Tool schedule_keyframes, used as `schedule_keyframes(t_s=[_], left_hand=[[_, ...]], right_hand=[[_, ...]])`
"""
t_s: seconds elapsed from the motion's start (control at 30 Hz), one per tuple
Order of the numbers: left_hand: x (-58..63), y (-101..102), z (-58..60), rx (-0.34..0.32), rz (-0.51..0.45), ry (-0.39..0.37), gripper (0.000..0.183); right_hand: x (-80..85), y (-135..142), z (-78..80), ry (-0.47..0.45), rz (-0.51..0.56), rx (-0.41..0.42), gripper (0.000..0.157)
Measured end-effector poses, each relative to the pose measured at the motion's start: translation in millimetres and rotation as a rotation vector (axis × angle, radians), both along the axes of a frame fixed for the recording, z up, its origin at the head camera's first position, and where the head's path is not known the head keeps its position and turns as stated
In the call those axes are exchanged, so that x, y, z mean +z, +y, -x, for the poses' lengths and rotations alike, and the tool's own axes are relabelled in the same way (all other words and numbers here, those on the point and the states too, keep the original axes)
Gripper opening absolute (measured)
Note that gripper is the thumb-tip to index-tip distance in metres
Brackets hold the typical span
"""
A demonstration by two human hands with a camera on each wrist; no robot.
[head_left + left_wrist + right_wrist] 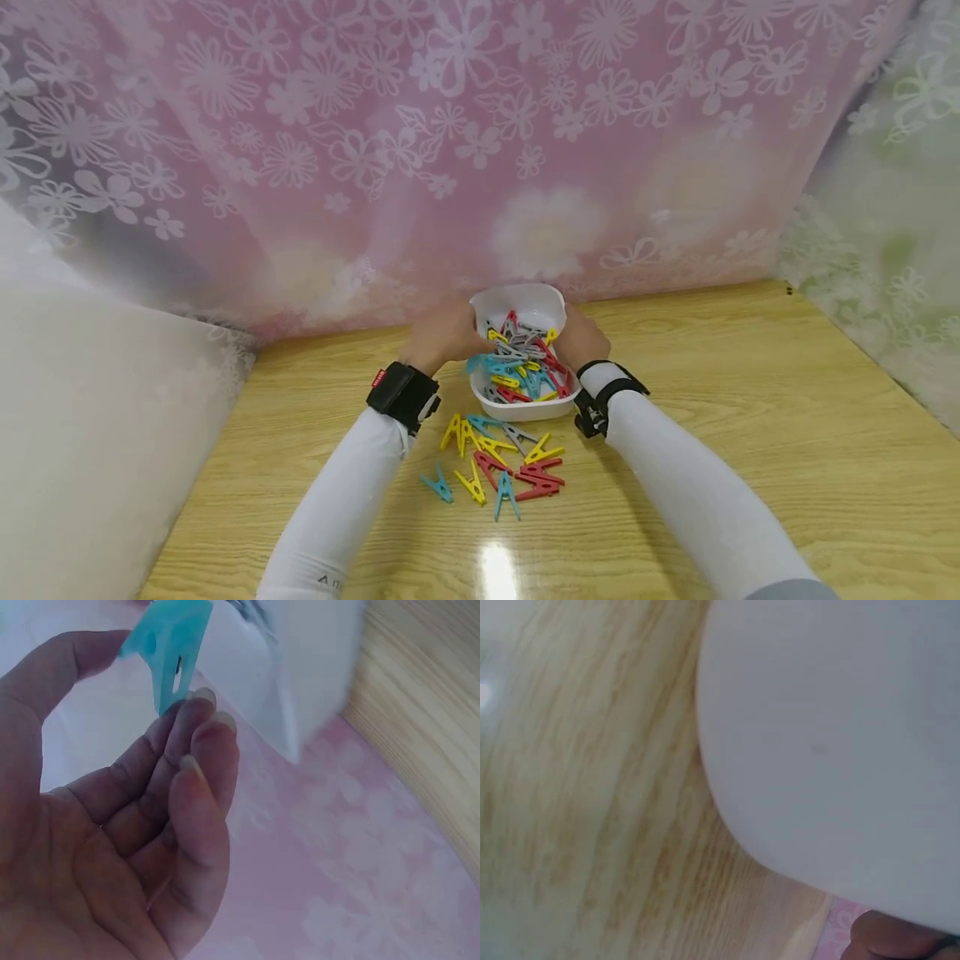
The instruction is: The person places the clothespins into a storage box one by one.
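Note:
A white plastic basket [521, 412] holds many red, yellow, blue and grey clothespins. My left hand [448, 335] is at the basket's left rim. In the left wrist view, my left hand [142, 817] pinches a light-blue clothespin [169, 649] between thumb and fingertips, beside the basket wall [319, 667]. At the right rim, my right hand [587, 337] holds the basket's side; its fingertips are mostly hidden. Only a small part of the right hand [892, 937] appears in the right wrist view, beside the white basket wall [825, 750].
In front of the basket, several loose clothespins lie on the wooden table [300, 467], among them a yellow clothespin [471, 483], a red clothespin [538, 490] and a blue clothespin [506, 493]. A pink floral curtain [450, 200] hangs behind the table.

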State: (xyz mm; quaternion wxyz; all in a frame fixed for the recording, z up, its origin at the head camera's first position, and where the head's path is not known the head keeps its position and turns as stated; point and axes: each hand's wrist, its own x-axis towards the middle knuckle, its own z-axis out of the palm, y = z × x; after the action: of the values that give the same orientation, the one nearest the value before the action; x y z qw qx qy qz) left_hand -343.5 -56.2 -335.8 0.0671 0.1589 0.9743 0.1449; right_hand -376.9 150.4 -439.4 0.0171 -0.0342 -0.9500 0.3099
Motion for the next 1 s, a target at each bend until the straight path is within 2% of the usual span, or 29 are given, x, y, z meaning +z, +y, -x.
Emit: schedule_keyframes(t_s=[0.1,0.23,0.37,0.53,0.7,0.77,0.9,1.0], left_hand=[[3.2,17.4,4.7,-0.031,0.048,0.004,0.033],[4.1,32.9,9.2,-0.064,0.063,0.020,0.034],[0.4,37.1,12.4,-0.050,0.064,0.038,0.038],[-5.6,30.6,14.2,-0.008,0.011,0.057,0.041],[-10.1,9.9,10.4,0.024,-0.014,0.119,0.038],[-13.3,-3.1,5.3,-0.008,-0.038,0.128,0.033],[-25.8,-38.5,-15.2,-0.099,-0.049,0.070,0.026],[-39.1,-69.2,-36.7,-0.186,-0.049,-0.026,0.017]], right_hand=[[1.2,-1.0,-0.2,0.003,0.000,0.007,0.041],[2.1,-1.9,-2.1,0.007,0.003,0.023,0.042],[2.2,-2.5,-3.2,-0.001,0.008,0.035,0.044],[0.7,-0.7,0.8,-0.001,0.005,0.024,0.042],[0.0,2.8,5.4,0.015,-0.011,0.010,0.041],[0.2,3.3,5.7,0.020,-0.011,0.002,0.041],[0.1,1.5,4.5,0.007,-0.008,0.000,0.042],[-0.6,-0.2,4.2,-0.009,-0.005,0.008,0.044]])
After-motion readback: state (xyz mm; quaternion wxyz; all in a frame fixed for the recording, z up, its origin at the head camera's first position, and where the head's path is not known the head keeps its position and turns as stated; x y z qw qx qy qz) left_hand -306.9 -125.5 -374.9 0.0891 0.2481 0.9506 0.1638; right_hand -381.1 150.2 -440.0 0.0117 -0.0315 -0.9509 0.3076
